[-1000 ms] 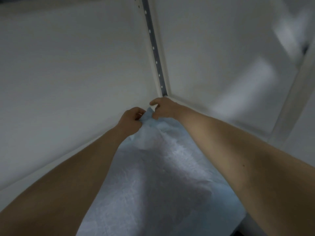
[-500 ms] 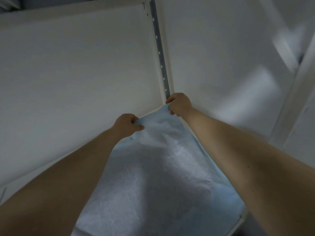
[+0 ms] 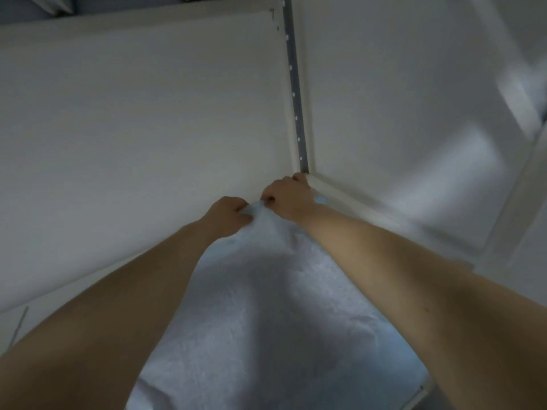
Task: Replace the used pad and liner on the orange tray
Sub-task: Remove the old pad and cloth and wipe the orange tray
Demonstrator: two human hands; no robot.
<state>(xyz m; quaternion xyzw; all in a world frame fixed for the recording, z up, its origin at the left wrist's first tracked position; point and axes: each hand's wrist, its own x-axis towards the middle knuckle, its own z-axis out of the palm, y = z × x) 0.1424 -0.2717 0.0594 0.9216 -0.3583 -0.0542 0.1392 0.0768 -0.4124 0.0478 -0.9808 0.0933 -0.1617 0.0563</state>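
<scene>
Fingers (image 3: 242, 209) of left hand (image 3: 228, 214) and right hand (image 3: 288, 199) pinched the blue pad (image 3: 266, 321) — closer together than before, bunching its far edge; laying looked unfinished.

Two white panels meet in a far corner. The left panel (image 3: 133, 128) is broad, plain and matte, and its top edge runs below a strip of grey (image 3: 29, 7) at the far upper left. A grey metal strip (image 3: 296, 99) with a row of small holes runs up the corner between the panels. The right panel (image 3: 399, 84) is glossier and carries a soft pale patch of light (image 3: 461, 161). A rounded white ledge (image 3: 355, 199) runs along its base toward the near right. At the far right a white post (image 3: 527, 179) slants upward, blurred. The light is dim and cool.
</scene>
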